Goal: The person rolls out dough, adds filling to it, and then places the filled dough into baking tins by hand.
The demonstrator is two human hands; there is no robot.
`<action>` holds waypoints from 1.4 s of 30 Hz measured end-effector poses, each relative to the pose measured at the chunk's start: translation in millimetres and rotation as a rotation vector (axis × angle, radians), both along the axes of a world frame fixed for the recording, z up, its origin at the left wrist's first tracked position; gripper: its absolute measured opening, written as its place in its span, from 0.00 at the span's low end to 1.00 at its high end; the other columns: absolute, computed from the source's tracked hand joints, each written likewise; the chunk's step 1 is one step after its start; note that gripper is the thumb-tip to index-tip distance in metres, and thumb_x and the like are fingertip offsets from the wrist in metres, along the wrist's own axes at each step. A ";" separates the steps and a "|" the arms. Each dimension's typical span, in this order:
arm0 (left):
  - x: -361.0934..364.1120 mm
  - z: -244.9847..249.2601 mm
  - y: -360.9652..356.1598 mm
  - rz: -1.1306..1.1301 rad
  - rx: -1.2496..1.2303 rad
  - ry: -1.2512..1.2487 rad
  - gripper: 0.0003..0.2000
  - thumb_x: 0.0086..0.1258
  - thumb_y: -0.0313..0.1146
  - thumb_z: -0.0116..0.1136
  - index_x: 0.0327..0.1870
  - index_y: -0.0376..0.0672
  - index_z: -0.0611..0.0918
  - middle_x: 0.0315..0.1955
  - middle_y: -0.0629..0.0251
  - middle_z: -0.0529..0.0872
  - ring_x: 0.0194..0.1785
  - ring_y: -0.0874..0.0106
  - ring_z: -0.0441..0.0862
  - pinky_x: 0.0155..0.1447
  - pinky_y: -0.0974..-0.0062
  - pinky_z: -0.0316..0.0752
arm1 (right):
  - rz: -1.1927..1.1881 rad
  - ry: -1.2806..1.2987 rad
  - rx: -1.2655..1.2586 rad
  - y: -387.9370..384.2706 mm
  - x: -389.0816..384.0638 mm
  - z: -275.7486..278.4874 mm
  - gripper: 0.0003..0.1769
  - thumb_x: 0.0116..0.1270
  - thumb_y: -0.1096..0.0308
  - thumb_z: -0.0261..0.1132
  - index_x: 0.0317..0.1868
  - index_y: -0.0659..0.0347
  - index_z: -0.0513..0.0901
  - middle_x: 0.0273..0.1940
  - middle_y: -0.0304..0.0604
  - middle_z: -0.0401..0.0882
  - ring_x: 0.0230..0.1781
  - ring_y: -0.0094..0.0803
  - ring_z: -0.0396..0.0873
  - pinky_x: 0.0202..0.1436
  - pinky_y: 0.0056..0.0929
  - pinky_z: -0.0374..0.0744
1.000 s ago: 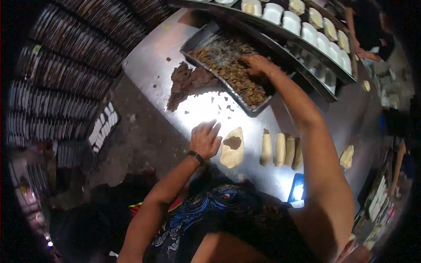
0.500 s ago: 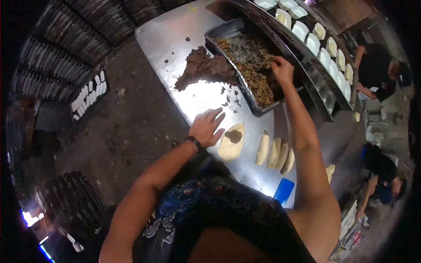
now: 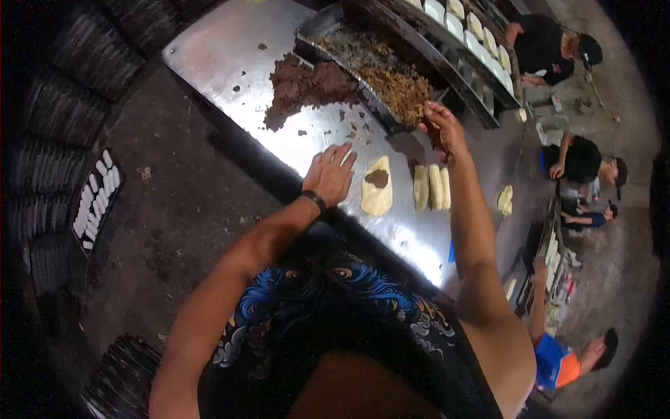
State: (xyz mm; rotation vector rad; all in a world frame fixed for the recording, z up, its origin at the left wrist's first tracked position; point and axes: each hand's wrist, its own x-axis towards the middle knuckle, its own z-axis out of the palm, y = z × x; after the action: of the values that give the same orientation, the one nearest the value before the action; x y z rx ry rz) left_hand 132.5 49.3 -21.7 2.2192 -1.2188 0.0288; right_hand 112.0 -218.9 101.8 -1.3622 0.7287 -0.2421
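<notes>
My left hand (image 3: 331, 174) lies flat near the table's front edge, fingers spread and holding nothing. Just right of it is a flattened oval of dough (image 3: 377, 201) with a dab of dark brown paste (image 3: 377, 179) on its upper part. My right hand (image 3: 445, 131) is raised by the near corner of a metal tray (image 3: 392, 120), its fingers curled together around what looks like crumbly filling, mostly hidden by the fingers. Loose brown crumbly filling (image 3: 398, 87) fills the tray. Several rolled dough pieces (image 3: 436, 187) lie side by side below my right hand.
A mound of dark brown paste (image 3: 307, 91) spreads on the metal table (image 3: 216, 56) left of the tray. A rack (image 3: 464, 66) carries white dough pieces. Another dough piece (image 3: 505, 200) lies to the right. Co-workers stand along the right; a tray of white pieces (image 3: 96, 199) is on the left.
My right hand has come out of the tray's filling toward me, past its near corner. My left hand stays flat on the table. The camera view has shifted, showing more co-workers.
</notes>
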 end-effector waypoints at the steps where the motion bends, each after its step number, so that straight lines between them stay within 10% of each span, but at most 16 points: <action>1: 0.7 1.0 0.9 -0.009 -0.004 0.014 0.21 0.65 0.34 0.53 0.59 0.39 0.74 0.63 0.58 0.70 0.62 0.60 0.66 0.61 0.60 0.64 | 0.064 0.028 -0.049 14.5 -14.8 -4.6 0.14 0.64 0.72 0.66 0.50 0.65 0.79 0.45 0.43 0.81 0.38 0.31 0.83 0.40 0.25 0.84; 9: 2.9 5.0 -0.6 -0.071 -0.008 0.017 0.21 0.65 0.34 0.51 0.59 0.40 0.74 0.63 0.58 0.70 0.63 0.61 0.65 0.61 0.60 0.63 | 0.529 -0.025 -1.268 111.7 -96.8 -70.3 0.14 0.57 0.72 0.65 0.45 0.59 0.83 0.45 0.50 0.83 0.47 0.48 0.81 0.51 0.36 0.79; 12: 0.6 7.1 3.2 -0.051 0.007 -0.038 0.21 0.66 0.36 0.51 0.59 0.40 0.75 0.63 0.59 0.70 0.63 0.61 0.66 0.62 0.61 0.63 | 0.884 0.258 -0.896 91.0 -69.5 -26.7 0.14 0.62 0.74 0.61 0.49 0.62 0.82 0.48 0.51 0.82 0.47 0.47 0.81 0.52 0.36 0.79; 16: -4.9 8.9 -0.4 -0.021 -0.022 -0.043 0.20 0.64 0.32 0.51 0.58 0.37 0.74 0.62 0.56 0.71 0.61 0.58 0.67 0.62 0.59 0.64 | 0.320 -0.186 -1.144 95.9 -29.6 -19.4 0.16 0.67 0.68 0.59 0.54 0.62 0.78 0.52 0.53 0.79 0.55 0.49 0.76 0.58 0.39 0.75; 20: -17.1 7.6 -4.8 0.132 -0.002 -0.061 0.20 0.63 0.30 0.50 0.57 0.35 0.74 0.59 0.52 0.72 0.60 0.53 0.67 0.63 0.57 0.64 | 0.514 -0.038 -1.476 114.8 -31.4 -111.6 0.24 0.71 0.63 0.54 0.64 0.61 0.68 0.64 0.59 0.66 0.67 0.53 0.62 0.71 0.43 0.59; 24: -27.5 11.2 -10.6 0.190 0.023 -0.003 0.21 0.64 0.36 0.51 0.56 0.36 0.75 0.60 0.51 0.71 0.60 0.52 0.68 0.65 0.55 0.62 | 0.359 -0.403 -0.855 72.1 -9.6 -108.7 0.22 0.70 0.63 0.53 0.61 0.62 0.72 0.59 0.54 0.72 0.62 0.46 0.68 0.68 0.37 0.64; 27: -37.0 9.3 -24.8 0.231 -0.012 -0.064 0.20 0.62 0.42 0.54 0.53 0.42 0.79 0.56 0.53 0.74 0.57 0.52 0.70 0.60 0.54 0.65 | 0.618 -0.187 -0.526 29.3 -20.9 -58.9 0.21 0.62 0.68 0.60 0.56 0.63 0.77 0.48 0.49 0.76 0.48 0.43 0.75 0.56 0.36 0.72; 30: -39.4 12.4 -36.5 0.166 -0.015 -0.134 0.19 0.63 0.45 0.56 0.51 0.45 0.81 0.55 0.54 0.75 0.56 0.53 0.70 0.59 0.56 0.66 | 1.153 -0.139 -1.071 3.6 -24.4 -74.4 0.30 0.57 0.59 0.67 0.58 0.66 0.77 0.47 0.56 0.77 0.53 0.48 0.74 0.56 0.40 0.73; 33: -34.9 11.5 -51.9 0.193 -0.058 0.150 0.16 0.60 0.40 0.58 0.47 0.44 0.82 0.50 0.57 0.78 0.53 0.54 0.73 0.54 0.58 0.69 | 1.225 -0.085 -1.014 20.3 -32.5 -69.3 0.29 0.49 0.62 0.70 0.54 0.63 0.80 0.40 0.53 0.77 0.49 0.51 0.74 0.52 0.44 0.75; 37: -44.3 13.2 -51.8 0.205 -0.186 0.408 0.13 0.55 0.31 0.59 0.42 0.43 0.82 0.43 0.61 0.82 0.48 0.56 0.76 0.49 0.60 0.72 | 0.997 -0.034 -1.093 37.9 -48.2 -73.9 0.22 0.49 0.71 0.68 0.48 0.64 0.80 0.41 0.52 0.73 0.46 0.50 0.74 0.48 0.39 0.76; 42: -77.9 11.2 -21.4 0.011 -0.176 -0.238 0.09 0.56 0.33 0.60 0.38 0.45 0.81 0.40 0.65 0.81 0.48 0.63 0.76 0.48 0.62 0.70 | 0.623 -0.366 -1.235 89.6 -143.1 -85.3 0.25 0.54 0.78 0.60 0.56 0.68 0.73 0.51 0.61 0.72 0.56 0.58 0.70 0.60 0.47 0.72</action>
State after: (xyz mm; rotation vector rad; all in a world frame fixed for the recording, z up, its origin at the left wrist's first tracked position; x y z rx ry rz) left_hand 54.6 27.9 -10.6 2.1123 -1.2756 0.3993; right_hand -31.2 -129.3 16.5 -2.5292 -0.2911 -0.4526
